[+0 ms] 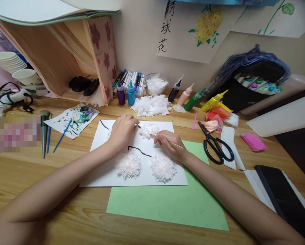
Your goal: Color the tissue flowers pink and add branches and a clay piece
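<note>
Fingers of the right hand [171,143] grasped a thin stick [177,146] at the far white flower [148,129], which lay on white paper [98,170]; light pressure probably suited its petals. The left hand [123,133] curled beside it, hold unclear; steadying the paper seemed wise.

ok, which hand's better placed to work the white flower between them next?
Right, probably: the right hand holds a thin stick, its grip at the edge of the white flower. The left hand is opposite, its grip partly hidden.
</note>
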`<state>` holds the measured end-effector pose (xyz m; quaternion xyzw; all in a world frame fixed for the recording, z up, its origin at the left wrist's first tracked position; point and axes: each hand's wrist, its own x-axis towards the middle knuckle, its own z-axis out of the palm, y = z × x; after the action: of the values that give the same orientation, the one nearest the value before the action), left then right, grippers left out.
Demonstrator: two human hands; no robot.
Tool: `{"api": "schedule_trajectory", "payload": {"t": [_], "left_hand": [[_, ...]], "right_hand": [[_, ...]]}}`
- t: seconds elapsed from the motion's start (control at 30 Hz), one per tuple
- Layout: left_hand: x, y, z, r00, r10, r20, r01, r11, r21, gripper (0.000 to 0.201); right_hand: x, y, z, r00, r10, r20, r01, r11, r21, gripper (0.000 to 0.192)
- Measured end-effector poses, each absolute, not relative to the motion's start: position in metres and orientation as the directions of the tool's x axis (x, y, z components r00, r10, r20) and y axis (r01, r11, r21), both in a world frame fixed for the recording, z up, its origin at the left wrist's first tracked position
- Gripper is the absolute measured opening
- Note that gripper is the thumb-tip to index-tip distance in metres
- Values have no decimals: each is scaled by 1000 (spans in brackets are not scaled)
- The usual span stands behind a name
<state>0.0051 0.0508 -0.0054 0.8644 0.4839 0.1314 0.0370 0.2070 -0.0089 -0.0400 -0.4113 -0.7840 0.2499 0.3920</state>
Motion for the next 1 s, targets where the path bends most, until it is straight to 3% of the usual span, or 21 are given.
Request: {"api": "schedule_trajectory", "payload": {"t": [0.1,0.2,0.33,0.43,0.6,0.77,0.87,1.0], "left_hand": [[4,53,-6,523,843,127,827,-538,167,22],[5,52,-5,530,842,99,824,-539,176,24],[6,53,-4,551,829,97,811,-559,172,26],[5,54,-4,573,815,87,801,-579,150,27],[4,55,-4,589,804,81,792,-594,145,27],[5,54,-2,590,805,57,795,-592,131,29],[5,54,-2,592,804,55,794,-594,132,29],[5,56,-2,597,800,59,790,-599,129,28]], "right_hand": [[202,-5,-35,-336,868,367,476,492,-729,46],[193,4,-27,-240,938,251,480,339,-809,51],[184,18,-19,-39,999,38,346,49,-937,58],[185,21,-22,-17,999,-33,284,-27,-959,61],[195,1,-35,-49,980,192,312,198,-929,56],[199,-11,-37,-223,854,471,450,518,-727,48],[197,-10,-36,-291,802,522,477,594,-647,44],[196,-7,-37,-290,793,535,490,604,-629,42]]}}
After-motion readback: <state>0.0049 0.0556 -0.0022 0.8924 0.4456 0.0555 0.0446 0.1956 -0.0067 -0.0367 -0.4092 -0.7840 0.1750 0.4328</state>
